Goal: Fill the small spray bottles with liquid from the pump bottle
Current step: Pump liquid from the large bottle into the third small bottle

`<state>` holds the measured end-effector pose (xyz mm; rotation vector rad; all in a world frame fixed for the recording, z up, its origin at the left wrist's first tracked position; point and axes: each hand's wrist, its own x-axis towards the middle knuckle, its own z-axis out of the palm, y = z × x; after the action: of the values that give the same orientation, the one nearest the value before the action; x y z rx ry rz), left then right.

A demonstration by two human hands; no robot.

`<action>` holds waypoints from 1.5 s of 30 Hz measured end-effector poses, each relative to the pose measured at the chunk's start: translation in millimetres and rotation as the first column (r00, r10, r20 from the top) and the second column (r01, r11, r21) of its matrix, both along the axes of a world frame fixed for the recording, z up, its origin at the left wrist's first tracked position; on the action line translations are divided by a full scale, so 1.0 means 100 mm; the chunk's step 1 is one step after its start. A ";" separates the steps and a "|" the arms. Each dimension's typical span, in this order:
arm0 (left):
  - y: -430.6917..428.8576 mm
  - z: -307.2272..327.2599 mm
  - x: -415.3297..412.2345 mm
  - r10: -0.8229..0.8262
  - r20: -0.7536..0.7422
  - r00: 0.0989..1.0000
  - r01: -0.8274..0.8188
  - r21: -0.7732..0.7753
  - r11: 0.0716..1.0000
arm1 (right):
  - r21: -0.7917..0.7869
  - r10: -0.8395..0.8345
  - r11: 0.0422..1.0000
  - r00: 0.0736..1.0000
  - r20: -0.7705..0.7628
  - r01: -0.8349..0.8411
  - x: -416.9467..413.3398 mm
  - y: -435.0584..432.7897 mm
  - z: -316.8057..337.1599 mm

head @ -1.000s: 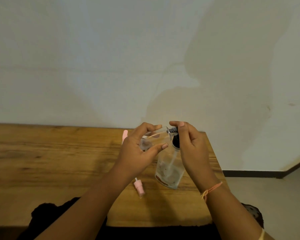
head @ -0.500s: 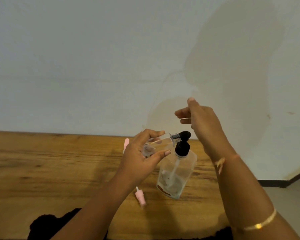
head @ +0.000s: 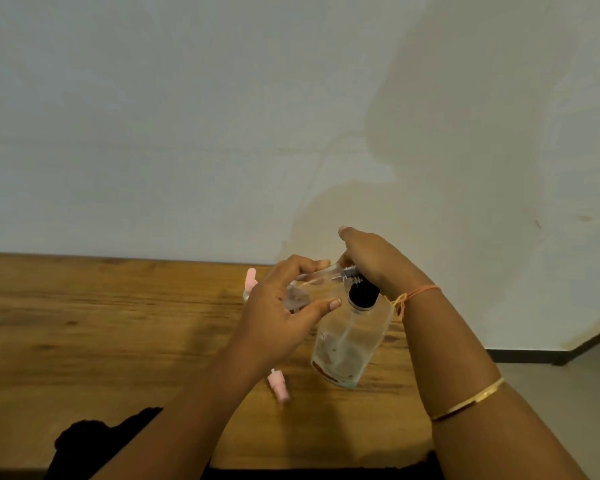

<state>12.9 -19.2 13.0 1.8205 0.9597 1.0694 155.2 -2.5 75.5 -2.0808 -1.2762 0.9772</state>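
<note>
A clear pump bottle (head: 352, 344) with a black pump head (head: 362, 294) stands on the wooden table (head: 101, 323). My left hand (head: 284, 317) holds a small clear spray bottle (head: 317, 277) tilted on its side, its mouth against the pump's nozzle. My right hand (head: 371, 259) lies on top of the pump head, palm down, and hides most of it. A pink spray cap (head: 279, 386) lies on the table below my left hand. Another small bottle with a pink cap (head: 250, 280) stands behind my left hand, partly hidden.
The table's far edge meets a pale wall. The table ends just right of the pump bottle, with floor (head: 551, 393) beyond. My dark clothing (head: 94, 445) shows at the near edge.
My right hand lifted off the pump head half a second ago, then came back down onto it. My left hand has kept the small bottle at the nozzle.
</note>
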 end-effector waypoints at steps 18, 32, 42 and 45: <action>-0.01 0.01 -0.01 -0.004 0.000 1.000 0.004 -0.009 1.000 | 0.083 -0.014 0.996 0.997 -0.080 0.020 0.07 0.01 -0.12; 0.02 0.00 -0.01 0.001 0.041 0.999 0.000 -0.035 0.999 | 0.036 0.040 0.999 0.996 -0.085 -0.037 0.05 0.02 -0.03; 0.00 0.01 0.00 -0.013 0.042 0.999 0.014 -0.024 1.000 | 0.055 -0.013 0.998 0.999 -0.040 0.015 0.05 0.01 -0.06; 0.01 0.03 0.00 -0.014 0.071 0.997 0.016 -0.023 1.000 | 0.058 0.003 0.998 0.996 -0.094 0.002 0.05 0.00 0.02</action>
<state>13.2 -17.8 16.3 1.7565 0.9109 1.1021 160.2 -2.5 77.4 -1.9665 -1.2424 1.0140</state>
